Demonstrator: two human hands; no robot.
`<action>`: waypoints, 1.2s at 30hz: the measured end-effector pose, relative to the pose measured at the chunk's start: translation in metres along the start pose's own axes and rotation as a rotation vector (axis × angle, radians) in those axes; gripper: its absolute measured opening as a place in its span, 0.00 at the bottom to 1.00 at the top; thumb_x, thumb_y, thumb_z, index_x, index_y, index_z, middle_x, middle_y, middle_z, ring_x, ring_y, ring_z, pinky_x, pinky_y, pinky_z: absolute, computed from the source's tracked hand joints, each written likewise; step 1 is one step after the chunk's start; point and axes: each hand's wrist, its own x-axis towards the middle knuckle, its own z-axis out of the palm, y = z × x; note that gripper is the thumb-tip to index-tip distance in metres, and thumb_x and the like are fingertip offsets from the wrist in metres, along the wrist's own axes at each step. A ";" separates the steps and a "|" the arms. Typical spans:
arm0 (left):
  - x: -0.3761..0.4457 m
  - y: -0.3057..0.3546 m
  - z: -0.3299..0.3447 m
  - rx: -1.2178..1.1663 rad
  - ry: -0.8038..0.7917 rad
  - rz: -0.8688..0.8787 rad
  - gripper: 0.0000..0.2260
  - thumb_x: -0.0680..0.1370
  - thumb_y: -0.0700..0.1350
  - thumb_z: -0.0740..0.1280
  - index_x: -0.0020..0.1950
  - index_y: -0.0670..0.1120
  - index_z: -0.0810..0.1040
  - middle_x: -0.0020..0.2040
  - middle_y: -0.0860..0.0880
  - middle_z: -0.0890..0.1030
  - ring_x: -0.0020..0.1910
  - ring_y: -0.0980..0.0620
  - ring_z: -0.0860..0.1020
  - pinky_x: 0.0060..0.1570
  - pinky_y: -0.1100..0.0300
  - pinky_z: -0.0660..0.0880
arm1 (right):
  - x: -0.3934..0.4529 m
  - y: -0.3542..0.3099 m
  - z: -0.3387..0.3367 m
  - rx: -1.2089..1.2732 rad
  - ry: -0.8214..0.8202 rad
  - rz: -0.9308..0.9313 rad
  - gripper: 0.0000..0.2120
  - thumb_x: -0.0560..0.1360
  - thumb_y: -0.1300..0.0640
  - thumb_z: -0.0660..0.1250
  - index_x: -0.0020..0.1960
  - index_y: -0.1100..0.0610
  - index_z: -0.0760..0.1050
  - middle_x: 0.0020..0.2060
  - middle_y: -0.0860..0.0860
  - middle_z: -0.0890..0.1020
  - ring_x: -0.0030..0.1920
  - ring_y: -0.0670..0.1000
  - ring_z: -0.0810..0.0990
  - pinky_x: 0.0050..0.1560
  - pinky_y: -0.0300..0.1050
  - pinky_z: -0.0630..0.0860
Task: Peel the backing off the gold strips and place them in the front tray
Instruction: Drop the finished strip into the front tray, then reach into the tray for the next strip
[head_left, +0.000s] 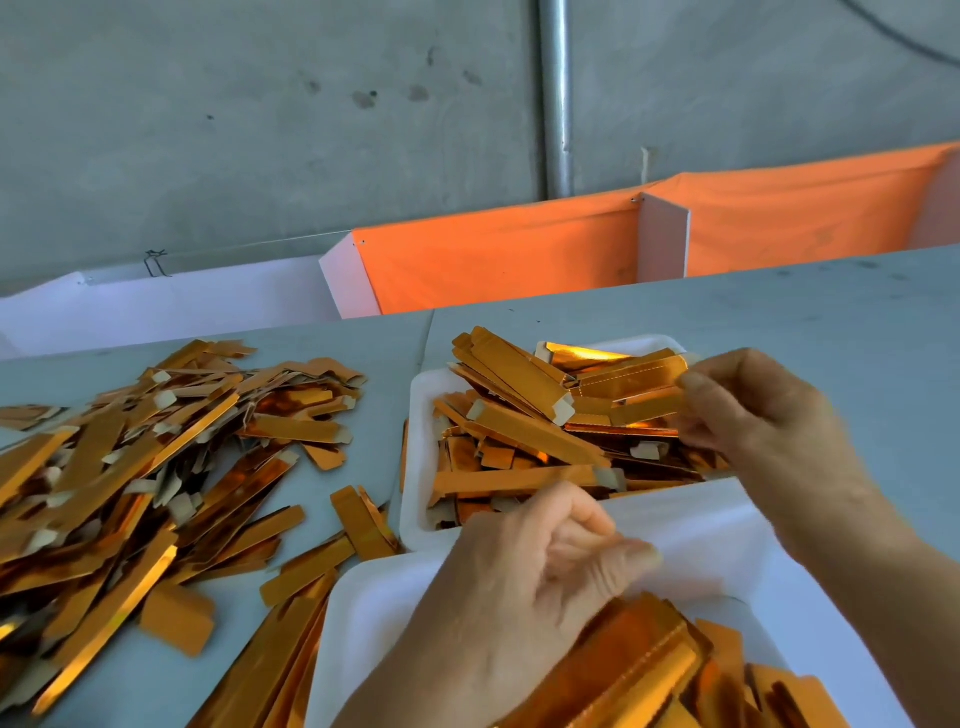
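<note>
Gold strip in hand: we see one gold strip over the far white tray, its long axis running left to right and tilted slightly up toward the right, where our fingers take its end.
Right hand: our right hand pinches the right end of that strip between thumb and fingers, above the far tray's right edge.
Left hand: our left hand hovers over the near white tray with fingers curled and tips drawn together; motion blur hides whether they pinch anything, so we cannot tell.
Far tray: heaped with gold strips lying mostly left to right, some angled toward the far left corner, pale tabs showing at their ends.
Near tray: it overlaps the far tray's near edge and holds gold strips whose long axes run from near left to far right.
Loose pile: a spread of gold strips covers the left part of the grey table, pointing many ways.
Behind the table: orange cloth hangs along the far edge.
</note>
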 end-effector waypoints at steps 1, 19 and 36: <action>0.000 -0.001 0.000 0.056 0.039 0.003 0.22 0.69 0.71 0.57 0.49 0.55 0.76 0.44 0.63 0.82 0.46 0.69 0.79 0.46 0.75 0.72 | 0.001 0.003 0.001 -0.195 0.035 -0.076 0.08 0.77 0.52 0.64 0.40 0.49 0.76 0.31 0.47 0.79 0.35 0.49 0.78 0.37 0.45 0.75; 0.004 -0.003 -0.006 0.395 0.707 0.022 0.13 0.75 0.46 0.64 0.59 0.52 0.78 0.53 0.58 0.77 0.53 0.62 0.75 0.46 0.76 0.69 | -0.003 0.001 0.021 -0.172 -0.405 -0.055 0.06 0.76 0.57 0.68 0.43 0.47 0.77 0.31 0.49 0.82 0.34 0.43 0.81 0.38 0.35 0.75; 0.002 -0.003 0.000 0.065 0.305 -0.019 0.09 0.71 0.59 0.67 0.45 0.56 0.81 0.38 0.60 0.81 0.39 0.60 0.79 0.38 0.65 0.76 | -0.005 -0.015 -0.006 0.404 -0.641 0.027 0.05 0.66 0.52 0.70 0.41 0.50 0.80 0.32 0.52 0.80 0.32 0.47 0.79 0.31 0.36 0.75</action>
